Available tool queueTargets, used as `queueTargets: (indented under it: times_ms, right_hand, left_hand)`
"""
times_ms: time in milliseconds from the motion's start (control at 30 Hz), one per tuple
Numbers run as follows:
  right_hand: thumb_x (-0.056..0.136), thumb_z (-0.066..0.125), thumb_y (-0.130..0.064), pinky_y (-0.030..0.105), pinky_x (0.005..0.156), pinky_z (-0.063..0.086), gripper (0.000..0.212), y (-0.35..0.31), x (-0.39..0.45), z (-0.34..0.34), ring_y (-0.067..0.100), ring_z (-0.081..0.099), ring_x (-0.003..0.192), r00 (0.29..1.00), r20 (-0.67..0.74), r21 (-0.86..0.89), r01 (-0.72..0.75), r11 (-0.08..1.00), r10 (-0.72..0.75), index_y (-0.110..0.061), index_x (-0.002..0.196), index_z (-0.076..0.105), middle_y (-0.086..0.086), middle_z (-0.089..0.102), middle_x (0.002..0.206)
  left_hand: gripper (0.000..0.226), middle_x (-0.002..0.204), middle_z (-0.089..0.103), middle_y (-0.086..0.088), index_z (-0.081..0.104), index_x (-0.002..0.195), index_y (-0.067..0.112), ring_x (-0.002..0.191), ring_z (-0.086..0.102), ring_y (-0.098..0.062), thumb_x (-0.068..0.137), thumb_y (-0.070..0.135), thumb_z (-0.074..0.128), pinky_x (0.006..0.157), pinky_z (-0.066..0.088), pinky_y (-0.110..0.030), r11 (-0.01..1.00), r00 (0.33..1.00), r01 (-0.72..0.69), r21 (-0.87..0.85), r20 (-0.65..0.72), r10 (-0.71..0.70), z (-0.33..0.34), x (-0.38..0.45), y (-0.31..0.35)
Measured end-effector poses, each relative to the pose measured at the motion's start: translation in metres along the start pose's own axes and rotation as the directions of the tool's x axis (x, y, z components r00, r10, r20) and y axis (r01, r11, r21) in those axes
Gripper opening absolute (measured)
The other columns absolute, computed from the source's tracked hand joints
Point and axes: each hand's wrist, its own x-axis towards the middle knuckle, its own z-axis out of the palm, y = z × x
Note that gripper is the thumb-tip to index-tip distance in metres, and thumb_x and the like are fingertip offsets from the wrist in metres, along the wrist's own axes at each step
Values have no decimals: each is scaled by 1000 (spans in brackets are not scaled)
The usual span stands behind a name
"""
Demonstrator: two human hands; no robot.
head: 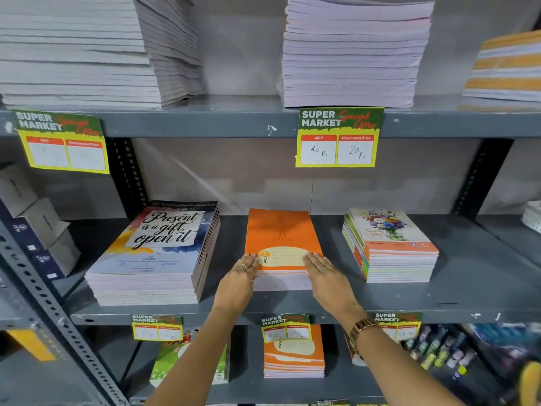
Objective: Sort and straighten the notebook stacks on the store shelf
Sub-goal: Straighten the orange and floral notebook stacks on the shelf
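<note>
A stack of orange notebooks point(279, 232) lies in the middle of the grey middle shelf point(468, 291). My left hand point(238, 279) rests flat on the stack's front left corner, fingers together. My right hand point(326, 275) lies flat on its front right corner, and I cannot see either hand gripping it. To the left lies a taller stack topped by a "Present is a gift, open it" cover point(158, 247). A flower-cover stack point(389, 244) lies to the right, its lower books slightly fanned out.
Tall pale notebook stacks point(351, 54) fill the upper shelf, with yellow price cards point(338, 137) hanging from its edge. More orange notebooks point(294, 358) and a green-cover stack point(172, 361) lie on the lower shelf. Grey boxes point(32, 218) stand at left beside a slotted upright.
</note>
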Motion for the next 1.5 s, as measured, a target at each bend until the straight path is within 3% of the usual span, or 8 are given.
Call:
queueTargets:
  times_ms: [400, 567, 667, 800, 967, 1167, 1367, 1500]
  right_hand:
    - [98, 40, -8, 23, 110, 5, 58, 3, -1, 1, 13, 14, 147, 1000, 9, -5, -5, 1000, 5, -19, 150, 16, -2, 19, 159]
    - [102, 31, -27, 22, 109, -4, 52, 7, -3, -3, 14, 8, 148, 1000, 24, 41, 5, 999, -6, -17, 150, 13, 0, 13, 160]
    - [101, 26, -37, 23, 112, -5, 55, 20, -13, -10, 13, 3, 148, 990, -42, 118, -126, 985, 132, -19, 150, 9, -2, 6, 160]
    - [100, 21, -36, 25, 116, -6, 55, 49, -23, -26, 15, 3, 148, 971, -122, 62, -199, 978, 206, -14, 150, 12, 1, 8, 160]
    - [101, 34, -23, 30, 120, 6, 48, 94, -36, -50, 19, 20, 146, 928, -182, 101, -310, 945, 324, -8, 146, 29, 8, 28, 155]
    - [99, 39, -21, 33, 120, 16, 48, 145, -53, -63, 23, 26, 144, 907, -186, 70, -372, 926, 379, -4, 144, 32, 12, 32, 153]
    - [99, 38, -26, 34, 121, 10, 47, 188, -59, -67, 20, 30, 142, 889, -167, 82, -419, 904, 427, -7, 142, 37, 9, 37, 151]
    - [96, 41, -39, 37, 120, 10, 55, 210, -53, -69, 20, 38, 137, 883, -72, 98, -456, 885, 463, -7, 141, 36, 11, 45, 145]
  left_hand:
    - [60, 156, 21, 5, 16, 146, 23, 145, 17, -12, 95, 4, 39, 108, 39, -31, 999, 1000, 9, 34, -8, -9, 4, -2, 2]
    - [46, 150, 38, -2, 33, 141, 16, 141, 30, -16, 97, 30, 38, 118, 19, -31, 1000, 998, -10, 19, -59, 12, -1, -3, 5]
    - [47, 140, 50, -4, 45, 132, 16, 135, 40, -18, 95, 42, 37, 120, 9, -34, 998, 994, -56, 28, -97, 58, -12, 2, 13]
    - [52, 143, 47, -9, 40, 136, 10, 137, 35, -22, 95, 41, 36, 120, 9, -36, 997, 992, -64, 41, -104, 68, -17, 11, 36]
    - [50, 148, 40, -8, 34, 139, 11, 141, 28, -19, 97, 36, 33, 120, 8, -34, 986, 983, -163, 27, -78, 164, -8, 23, 80]
    - [48, 152, 33, -5, 27, 143, 15, 143, 24, -18, 99, 34, 28, 120, 7, -31, 977, 976, -212, -13, -45, 211, 8, 45, 130]
    - [51, 153, 30, -7, 23, 145, 15, 142, 25, -19, 98, 34, 32, 120, 8, -30, 969, 974, -226, -97, -12, 226, 23, 67, 177]
    - [56, 156, 22, -6, 17, 146, 17, 144, 19, -21, 97, 39, 35, 119, 13, -32, 964, 975, -204, -173, 47, 215, 31, 78, 201]
